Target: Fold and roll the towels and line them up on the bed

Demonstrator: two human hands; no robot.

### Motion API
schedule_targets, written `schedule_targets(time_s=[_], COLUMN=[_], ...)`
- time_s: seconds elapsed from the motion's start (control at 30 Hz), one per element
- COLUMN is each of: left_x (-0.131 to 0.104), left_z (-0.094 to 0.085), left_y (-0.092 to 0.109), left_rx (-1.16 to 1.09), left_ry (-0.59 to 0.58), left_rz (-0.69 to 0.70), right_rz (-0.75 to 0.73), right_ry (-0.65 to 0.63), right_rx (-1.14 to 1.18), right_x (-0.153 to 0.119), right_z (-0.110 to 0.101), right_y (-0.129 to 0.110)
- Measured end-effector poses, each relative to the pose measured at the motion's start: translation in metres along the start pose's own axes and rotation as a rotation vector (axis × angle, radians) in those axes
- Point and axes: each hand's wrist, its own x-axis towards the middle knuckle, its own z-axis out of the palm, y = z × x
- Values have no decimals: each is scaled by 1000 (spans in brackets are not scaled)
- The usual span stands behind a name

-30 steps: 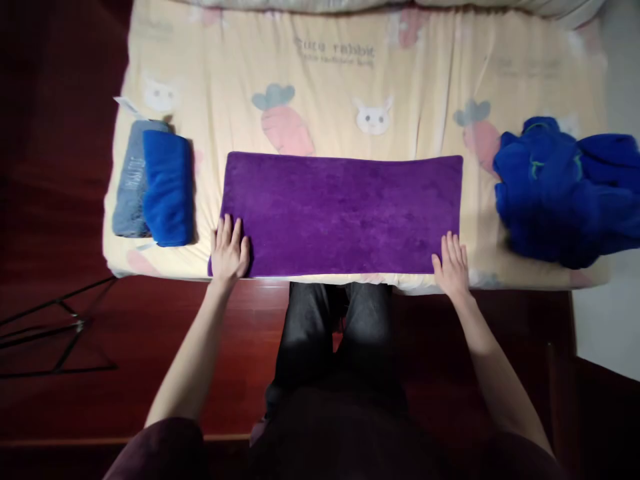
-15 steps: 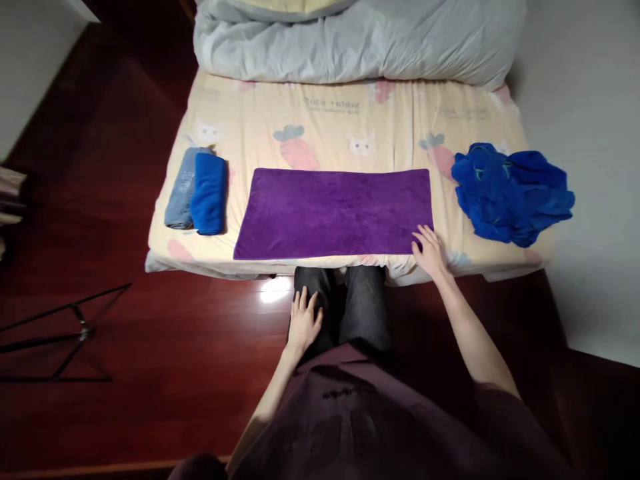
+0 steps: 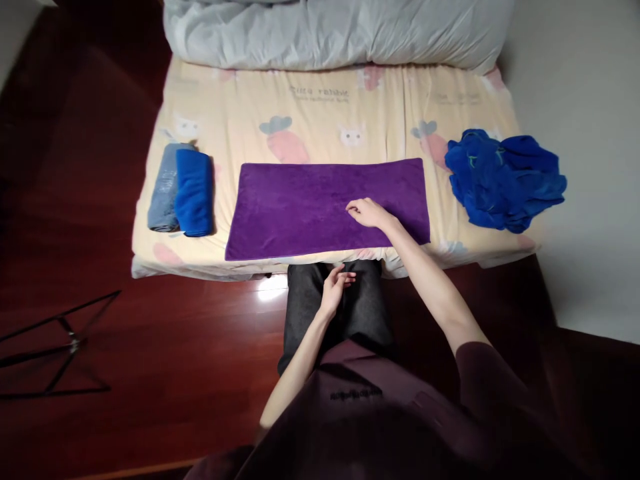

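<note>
A purple towel (image 3: 295,213) lies spread flat as a wide rectangle near the front edge of the bed. Over its right half is my right hand (image 3: 369,213), fingers loosely bent and pointing left, holding nothing that I can see. Whether it touches the cloth I cannot tell. My left hand (image 3: 336,291) is just in front of the bed edge, above my legs, with its fingers apart and nothing in them. To the left lie a rolled grey towel (image 3: 165,190) and a rolled blue towel (image 3: 195,193), side by side. On the right sits a crumpled heap of blue cloth (image 3: 505,180).
The bed (image 3: 230,127) has a cream sheet printed with carrots and rabbits. A grey quilt (image 3: 335,33) is bunched along its far side. A wall (image 3: 580,200) stands at the right. Black tripod legs (image 3: 70,343) rest on the dark red floor at the left.
My right hand has moved left from the towel's near right corner to over its right half. My left hand has come off my leg, rightward and up. The camera view has shifted slightly.
</note>
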Motion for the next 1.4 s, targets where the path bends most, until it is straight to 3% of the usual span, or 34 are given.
schedule_targets(time_s=[0.2, 0.27, 0.43, 0.63, 0.77, 1.0, 1.4], left_x=[43, 53, 61, 68, 72, 67, 55], left_z=[22, 24, 28, 40, 45, 50, 48], left_y=[13, 15, 11, 10, 7, 4, 2], left_rx=[-158, -204, -228, -284, -305, -337, -322], left_ry=[161, 206, 287, 385, 419, 463, 477], left_rz=[-87, -102, -3, -18, -7, 29, 50], right_rz=[102, 136, 124, 140, 169, 215, 183], right_ry=[-226, -178, 87, 79, 80, 42, 211], right_rx=[237, 265, 200, -51, -76, -33, 171], right_x=[72, 99, 161, 212, 222, 218, 212], right_z=[11, 12, 6, -6, -11, -18, -31], right_y=[16, 23, 33, 32, 26, 13, 13])
